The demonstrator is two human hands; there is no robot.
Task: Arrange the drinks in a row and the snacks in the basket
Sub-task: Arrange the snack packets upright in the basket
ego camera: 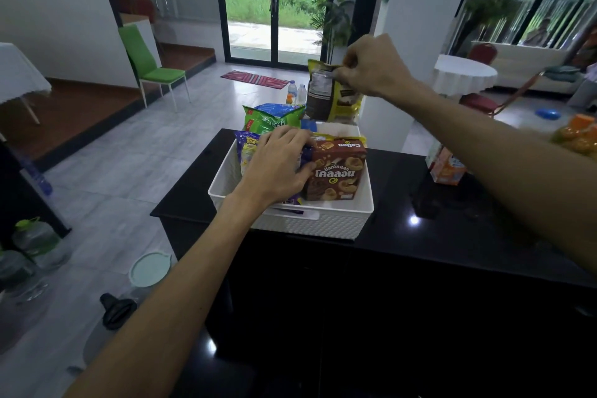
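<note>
The right grip (371,68) is pinching the top edge of a yellow and brown foil snack pouch (323,94), fingers and thumb clamped on it, and is holding it upright in the air above the far end of the white woven-pattern plastic basket (290,226). The basket is sitting on the glossy black worktop (420,236). A brown cardboard biscuit box (336,171) is standing upright inside it towards the near right. A green crinkly snack bag (274,121) is sticking up at the far left with a blue bag (274,107) just behind it, and a purple and yellow star-printed packet (247,149) is leaning against the left wall. The left grip (277,165) is lying over the packets in the basket, its fingers bent and its fingertips touching the box's top left corner; whether it is clamped on anything I cannot tell. An orange drink carton (447,168) is standing on the worktop to the right of the basket, well apart from it, and a blurred orange bottle (578,136) is showing at the right edge.
</note>
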